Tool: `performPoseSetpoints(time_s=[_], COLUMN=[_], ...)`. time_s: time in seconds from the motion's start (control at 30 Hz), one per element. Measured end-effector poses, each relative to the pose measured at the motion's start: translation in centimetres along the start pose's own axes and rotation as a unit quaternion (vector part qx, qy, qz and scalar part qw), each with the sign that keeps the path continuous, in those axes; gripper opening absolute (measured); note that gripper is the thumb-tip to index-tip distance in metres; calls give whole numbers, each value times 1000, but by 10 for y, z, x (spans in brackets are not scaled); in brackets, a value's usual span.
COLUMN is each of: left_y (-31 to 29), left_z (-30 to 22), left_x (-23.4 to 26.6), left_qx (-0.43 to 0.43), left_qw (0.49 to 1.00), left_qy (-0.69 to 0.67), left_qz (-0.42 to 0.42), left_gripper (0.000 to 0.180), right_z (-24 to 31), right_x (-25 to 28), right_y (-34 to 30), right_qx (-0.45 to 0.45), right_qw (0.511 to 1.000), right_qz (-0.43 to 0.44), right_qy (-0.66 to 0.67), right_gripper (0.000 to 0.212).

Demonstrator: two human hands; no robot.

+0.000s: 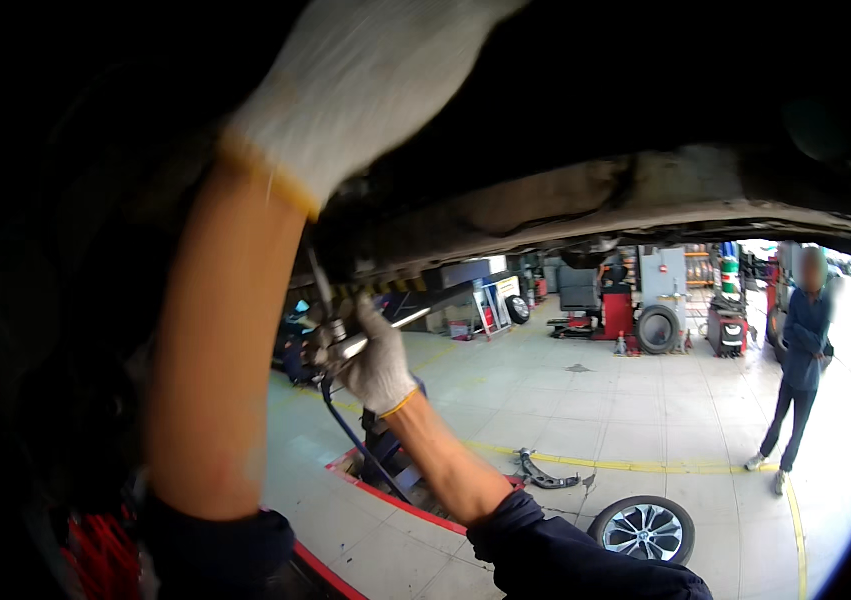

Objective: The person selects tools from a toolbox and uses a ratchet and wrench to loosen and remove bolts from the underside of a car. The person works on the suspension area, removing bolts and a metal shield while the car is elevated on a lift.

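My left hand (365,90), in a white knit glove with a yellow cuff, reaches up under the dark underside of a raised car. It is blurred, and its fingers run out past the top edge. Lower down and further off, my right hand (382,368), gloved the same way, is closed around a shiny metal tool with a bar (351,347); its exact kind is unclear. A thin upright rod (319,280) rises from beside that tool toward the car. A dark bar or hose (365,450) slants down below it.
The car's sill (565,200) crosses overhead. On the tiled floor lie a wheel (642,530) and a suspension control arm (548,474). A person (805,330) stands at the right. Behind are a tyre (658,330) and a red tool cabinet (617,312). Someone crouches at the left.
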State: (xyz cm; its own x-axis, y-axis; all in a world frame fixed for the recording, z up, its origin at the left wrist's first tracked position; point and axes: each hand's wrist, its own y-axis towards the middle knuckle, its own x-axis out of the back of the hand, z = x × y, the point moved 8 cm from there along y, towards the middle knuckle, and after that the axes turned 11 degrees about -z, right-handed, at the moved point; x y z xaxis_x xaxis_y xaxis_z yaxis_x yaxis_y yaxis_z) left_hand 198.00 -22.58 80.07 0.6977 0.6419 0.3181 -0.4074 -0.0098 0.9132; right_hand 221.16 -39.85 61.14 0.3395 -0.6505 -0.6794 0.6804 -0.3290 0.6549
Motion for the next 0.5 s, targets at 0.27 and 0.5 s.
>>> performPoseSetpoints(time_s=[0.27,0.5], left_y=[-228,-214], left_z=[127,288], left_x=[121,139], left_qx=[240,484], left_qw=[840,846], left_qy=[438,-80], left_qz=[-212,-211], left_gripper=[48,42], right_z=[-2,-31], right_x=[-3,-5], right_y=[-13,-5], right_qx=[195,130], right_qw=[956,982], right_qz=[-128,-59], right_qy=[-177,-122], right_gripper=[36,31])
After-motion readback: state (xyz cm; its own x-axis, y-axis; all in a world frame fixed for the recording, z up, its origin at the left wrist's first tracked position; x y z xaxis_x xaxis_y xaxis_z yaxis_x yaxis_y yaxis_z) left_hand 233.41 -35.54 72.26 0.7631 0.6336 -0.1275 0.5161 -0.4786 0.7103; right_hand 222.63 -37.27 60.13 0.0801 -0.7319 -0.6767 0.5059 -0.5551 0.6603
